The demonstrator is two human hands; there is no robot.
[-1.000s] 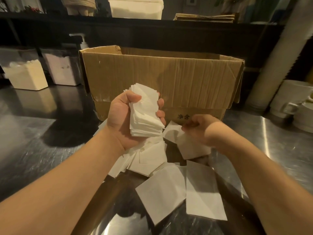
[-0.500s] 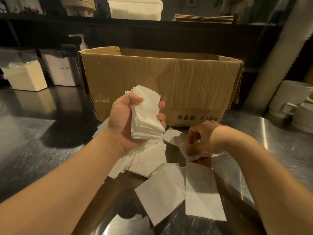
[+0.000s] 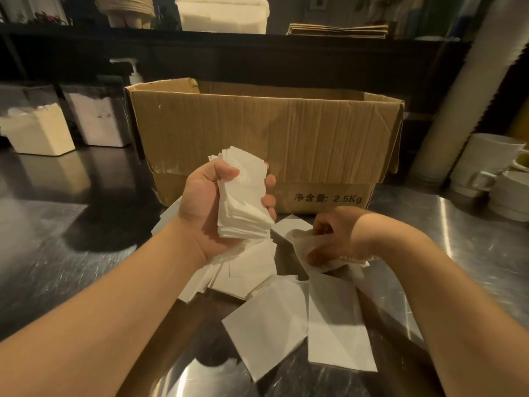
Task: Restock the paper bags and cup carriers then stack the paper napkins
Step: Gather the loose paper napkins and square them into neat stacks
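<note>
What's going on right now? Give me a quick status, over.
Left hand gripping napkin stack. Right hand pinching loose napkin off counter. More napkins scattered ahead. Cardboard box behind, not blocking.

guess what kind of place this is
Probably a cafe or restaurant prep counter: a stainless steel worktop, stacked white mugs at the right, and loose paper napkins being gathered beside a cardboard box.

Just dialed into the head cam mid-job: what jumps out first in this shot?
The left hand holds up a thick stack of white square paper napkins at centre frame, in front of a large open brown cardboard box. Below, loose white napkins lie scattered over the shiny steel counter. The right hand is pinching one crumpled napkin up from that pile.
</note>
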